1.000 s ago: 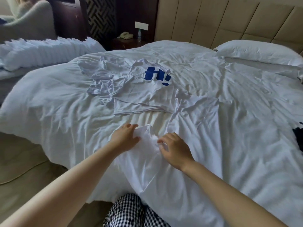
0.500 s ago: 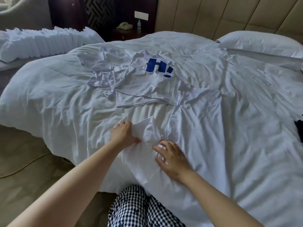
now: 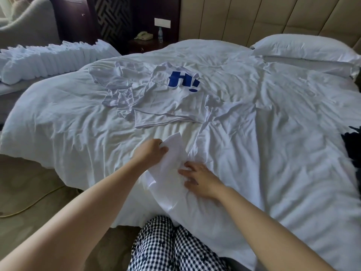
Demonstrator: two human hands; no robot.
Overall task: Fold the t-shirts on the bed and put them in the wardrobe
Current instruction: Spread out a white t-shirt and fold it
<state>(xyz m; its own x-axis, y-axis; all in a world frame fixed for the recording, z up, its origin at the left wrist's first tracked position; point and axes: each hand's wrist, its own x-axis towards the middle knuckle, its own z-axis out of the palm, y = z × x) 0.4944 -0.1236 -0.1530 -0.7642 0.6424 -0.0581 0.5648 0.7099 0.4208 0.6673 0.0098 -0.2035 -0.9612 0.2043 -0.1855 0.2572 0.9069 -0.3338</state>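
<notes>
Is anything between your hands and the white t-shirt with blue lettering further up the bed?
Nothing visible: only rumpled white duvet lies before the blue-lettered white t-shirt. Both hands are busy, though: left hand grips a corner of the plain white t-shirt, right hand presses on it.

The wide bed (image 3: 293, 153) is covered by a rumpled white duvet. Near its middle lie crumpled white t-shirts (image 3: 136, 94), one printed with a blue "h!". A plain white t-shirt (image 3: 166, 188) lies at the near edge. A white pillow (image 3: 302, 47) rests by the headboard and a dark cloth (image 3: 353, 145) at the right edge.
</notes>
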